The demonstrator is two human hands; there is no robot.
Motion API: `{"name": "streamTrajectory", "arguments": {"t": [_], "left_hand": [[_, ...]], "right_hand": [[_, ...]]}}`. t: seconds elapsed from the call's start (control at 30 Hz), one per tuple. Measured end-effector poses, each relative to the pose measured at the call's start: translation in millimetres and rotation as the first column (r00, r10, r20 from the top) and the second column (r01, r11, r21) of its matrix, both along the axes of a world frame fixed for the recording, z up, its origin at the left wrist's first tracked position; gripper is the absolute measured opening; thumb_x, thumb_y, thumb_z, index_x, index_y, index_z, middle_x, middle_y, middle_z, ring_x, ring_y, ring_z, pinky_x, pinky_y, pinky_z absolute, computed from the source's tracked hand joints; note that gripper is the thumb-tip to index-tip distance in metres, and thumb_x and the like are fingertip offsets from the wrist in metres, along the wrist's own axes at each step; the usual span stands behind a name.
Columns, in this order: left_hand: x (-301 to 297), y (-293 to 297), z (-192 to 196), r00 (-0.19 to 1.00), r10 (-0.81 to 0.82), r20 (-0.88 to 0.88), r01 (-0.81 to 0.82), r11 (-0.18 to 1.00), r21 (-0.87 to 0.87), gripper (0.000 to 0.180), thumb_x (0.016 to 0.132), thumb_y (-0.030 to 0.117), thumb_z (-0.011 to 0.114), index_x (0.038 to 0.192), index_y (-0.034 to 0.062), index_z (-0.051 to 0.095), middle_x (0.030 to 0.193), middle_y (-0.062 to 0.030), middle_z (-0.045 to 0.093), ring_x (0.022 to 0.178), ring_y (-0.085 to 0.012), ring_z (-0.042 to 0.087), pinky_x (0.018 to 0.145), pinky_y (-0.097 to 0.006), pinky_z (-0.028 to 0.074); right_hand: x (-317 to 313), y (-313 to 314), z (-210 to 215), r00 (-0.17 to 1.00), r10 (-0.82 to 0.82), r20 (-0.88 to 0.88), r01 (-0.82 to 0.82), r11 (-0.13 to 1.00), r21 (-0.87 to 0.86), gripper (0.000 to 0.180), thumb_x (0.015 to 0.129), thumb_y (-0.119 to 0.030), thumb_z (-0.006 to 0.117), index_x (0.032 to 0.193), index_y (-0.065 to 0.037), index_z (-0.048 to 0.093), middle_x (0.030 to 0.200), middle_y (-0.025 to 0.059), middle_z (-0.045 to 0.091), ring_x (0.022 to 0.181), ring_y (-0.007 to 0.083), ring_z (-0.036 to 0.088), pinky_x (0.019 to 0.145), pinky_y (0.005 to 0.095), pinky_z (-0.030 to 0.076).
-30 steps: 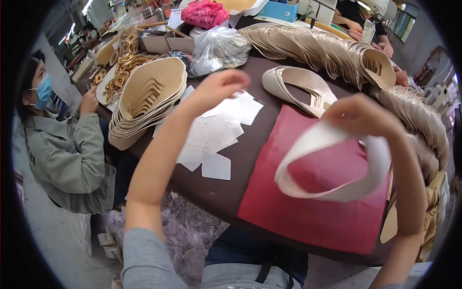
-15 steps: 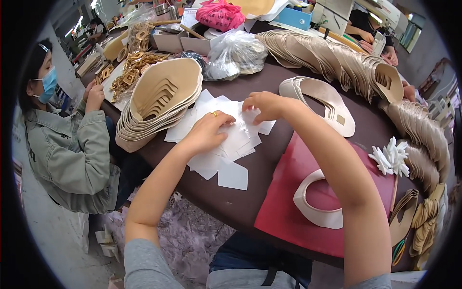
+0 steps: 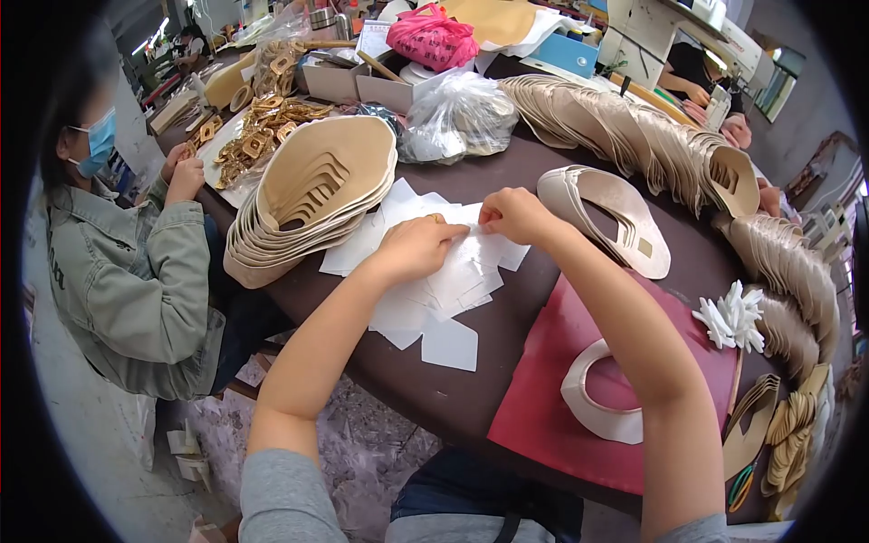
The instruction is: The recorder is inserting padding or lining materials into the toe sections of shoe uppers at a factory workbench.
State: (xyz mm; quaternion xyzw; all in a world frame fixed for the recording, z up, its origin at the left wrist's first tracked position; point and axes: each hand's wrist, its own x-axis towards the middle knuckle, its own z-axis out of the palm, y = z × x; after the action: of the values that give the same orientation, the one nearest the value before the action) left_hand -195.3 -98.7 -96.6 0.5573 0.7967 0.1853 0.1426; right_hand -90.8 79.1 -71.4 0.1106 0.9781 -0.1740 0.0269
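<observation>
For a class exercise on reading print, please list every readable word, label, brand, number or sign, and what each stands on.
I won't copy wording; here is where print shows.
Pink plastic bag: dark printed characters, creased.
Grey-green jacket: dark lettering near the picture's left edge, unclear.
Paper sheet beside the bag: too small to read.
White pieces by the left hand and right hand: no print visible.

The left hand (image 3: 418, 247) and right hand (image 3: 516, 215) nearly meet, fingers bent at a heap of white pieces (image 3: 450, 282) on the brown counter (image 3: 509, 321), grip unclear; left of the hands sit nested beige shapes (image 3: 369, 149); beyond them, a clear plastic bag (image 3: 457, 122); nearer and rightward, a pale curved band (image 3: 588, 412) on a red mat (image 3: 534, 398).
</observation>
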Motion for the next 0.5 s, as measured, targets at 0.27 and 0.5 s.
{"name": "streamTrajectory", "arguments": {"t": [0.27,0.5], "left_hand": [[6.8,-1.7,-4.0,0.998,-0.07,0.007,0.07,0.997,-0.025,0.041,0.089,0.015,0.047,0.128,0.0148,0.057,0.113,-0.0094,0.062,0.098,-0.0272,0.059,0.086,-0.037,0.046],[126.4,-68.1,47.8,0.418,-0.417,0.807,0.117,0.906,0.407,0.055,0.081,0.001,0.065,0.133,-0.0023,0.046,0.129,-0.0164,0.054,0.104,-0.0222,0.059,0.086,-0.03,0.048]], "right_hand": [[171.0,-90.6,103.8,0.949,0.248,-0.194,-0.266,0.961,-0.072,0.013,0.074,0.001,0.064,0.085,-0.005,0.06,0.081,0.0049,0.055,0.067,0.019,0.056,0.062,0.0293,0.047],[262.6,-100.3,107.6,0.676,-0.651,-0.345,0.219,0.625,-0.75,0.018,0.081,0.009,0.059,0.097,0.0,0.06,0.088,0.0047,0.06,0.073,0.0095,0.055,0.07,0.0189,0.046]]}}
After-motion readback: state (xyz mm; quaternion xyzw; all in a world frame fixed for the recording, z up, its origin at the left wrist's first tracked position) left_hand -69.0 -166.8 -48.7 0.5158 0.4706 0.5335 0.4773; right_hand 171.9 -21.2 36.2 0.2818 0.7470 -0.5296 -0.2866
